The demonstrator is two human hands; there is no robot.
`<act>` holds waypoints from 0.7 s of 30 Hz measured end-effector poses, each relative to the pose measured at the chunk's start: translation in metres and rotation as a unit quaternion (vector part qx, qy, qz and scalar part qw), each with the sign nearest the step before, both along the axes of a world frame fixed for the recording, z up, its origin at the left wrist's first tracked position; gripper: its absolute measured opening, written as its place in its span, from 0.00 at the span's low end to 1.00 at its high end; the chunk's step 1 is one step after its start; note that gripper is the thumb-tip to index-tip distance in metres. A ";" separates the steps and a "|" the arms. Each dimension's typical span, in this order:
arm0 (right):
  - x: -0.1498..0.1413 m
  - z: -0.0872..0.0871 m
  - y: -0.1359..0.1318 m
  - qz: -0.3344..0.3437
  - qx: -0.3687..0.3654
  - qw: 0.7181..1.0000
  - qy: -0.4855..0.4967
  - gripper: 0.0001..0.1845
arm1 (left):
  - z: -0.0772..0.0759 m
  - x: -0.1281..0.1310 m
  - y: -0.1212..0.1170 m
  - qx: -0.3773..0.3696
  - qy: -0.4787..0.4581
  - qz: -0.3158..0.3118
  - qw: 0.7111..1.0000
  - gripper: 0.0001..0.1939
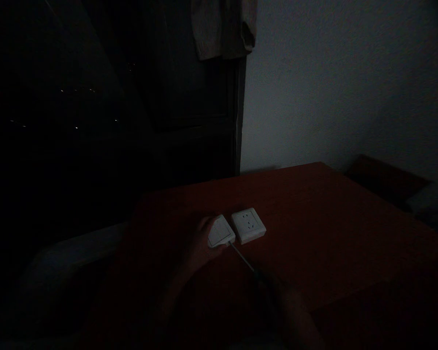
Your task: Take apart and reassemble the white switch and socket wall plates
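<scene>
In the dim light my left hand (203, 243) grips a white wall switch (221, 230) by its left side, fingers over the far edge and thumb along the near one. My right hand (273, 291), very dark, is closed around the handle of a screwdriver. The thin metal shaft of the screwdriver (243, 256) slants up to the left, and its tip meets the near right edge of the switch. Just to the right lies a white wall socket (248, 225) with several dark slots, touched by neither hand.
Everything rests on a reddish-brown table (314, 218). Behind it are a pale wall (332, 87) and a dark window with small lights. Cloth (222, 29) hangs at the top. A dark, flat-topped piece of furniture (387, 177) stands beyond the table's right edge.
</scene>
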State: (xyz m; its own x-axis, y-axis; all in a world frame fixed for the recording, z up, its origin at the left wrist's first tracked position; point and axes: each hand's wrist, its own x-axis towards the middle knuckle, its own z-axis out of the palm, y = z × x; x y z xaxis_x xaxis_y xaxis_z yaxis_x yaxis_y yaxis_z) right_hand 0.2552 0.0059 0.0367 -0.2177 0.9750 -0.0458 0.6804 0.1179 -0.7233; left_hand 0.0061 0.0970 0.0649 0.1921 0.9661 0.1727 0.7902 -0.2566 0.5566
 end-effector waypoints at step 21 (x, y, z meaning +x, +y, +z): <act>0.011 0.017 0.012 0.021 -0.043 0.995 0.088 0.23 | 0.005 0.003 -0.005 -0.016 -0.021 0.002 1.000 0.40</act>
